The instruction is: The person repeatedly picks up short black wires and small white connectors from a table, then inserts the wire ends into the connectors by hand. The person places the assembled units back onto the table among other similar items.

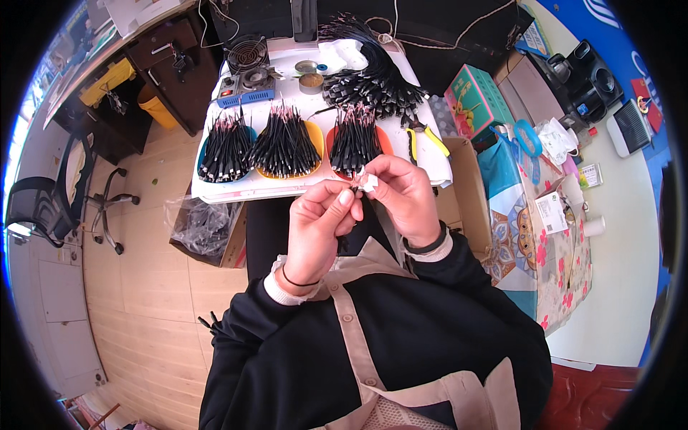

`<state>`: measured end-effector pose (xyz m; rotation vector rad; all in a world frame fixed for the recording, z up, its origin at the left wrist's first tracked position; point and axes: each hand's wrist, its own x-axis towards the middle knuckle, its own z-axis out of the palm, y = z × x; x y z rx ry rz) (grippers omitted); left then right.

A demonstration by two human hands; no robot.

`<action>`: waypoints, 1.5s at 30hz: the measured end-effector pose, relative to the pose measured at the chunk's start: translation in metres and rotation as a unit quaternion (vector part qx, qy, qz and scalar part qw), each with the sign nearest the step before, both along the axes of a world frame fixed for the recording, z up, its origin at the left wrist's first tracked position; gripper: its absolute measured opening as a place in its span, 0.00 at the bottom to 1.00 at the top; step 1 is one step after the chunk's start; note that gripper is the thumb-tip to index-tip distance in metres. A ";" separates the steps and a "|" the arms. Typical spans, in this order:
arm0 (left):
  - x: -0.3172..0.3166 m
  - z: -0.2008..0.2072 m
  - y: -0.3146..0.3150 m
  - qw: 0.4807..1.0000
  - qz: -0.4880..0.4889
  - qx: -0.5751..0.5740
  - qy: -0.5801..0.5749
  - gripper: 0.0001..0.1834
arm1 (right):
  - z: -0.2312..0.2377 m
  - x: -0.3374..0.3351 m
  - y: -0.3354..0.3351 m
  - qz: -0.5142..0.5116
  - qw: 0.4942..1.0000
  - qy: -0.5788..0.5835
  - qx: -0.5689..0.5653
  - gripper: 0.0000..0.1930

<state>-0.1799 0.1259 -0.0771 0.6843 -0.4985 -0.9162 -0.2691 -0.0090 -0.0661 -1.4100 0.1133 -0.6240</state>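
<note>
My left hand [319,228] and my right hand [403,195] meet in front of my chest, just below the near edge of a white tray table [236,188]. Between the fingertips of both hands sits a small white connector piece [368,181] on a thin black wire that runs down between my hands. Both hands pinch it. On the tray stand three shallow dishes of black wire pieces with pinkish tips: a blue dish [223,150], a yellow dish [287,143] and an orange dish [355,140].
A big bundle of black cables [373,72] lies at the tray's back right, yellow-handled cutters [424,136] beside it. A small fan [247,54], a round tin [311,82], a cardboard box [462,186], a green carton [476,100] and an office chair [79,201] surround me.
</note>
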 end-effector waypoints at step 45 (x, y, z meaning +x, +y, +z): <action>0.091 -0.041 0.009 0.999 0.020 0.035 0.030 0.07 | 0.031 0.181 -0.300 -0.087 0.651 0.019 -0.754 0.11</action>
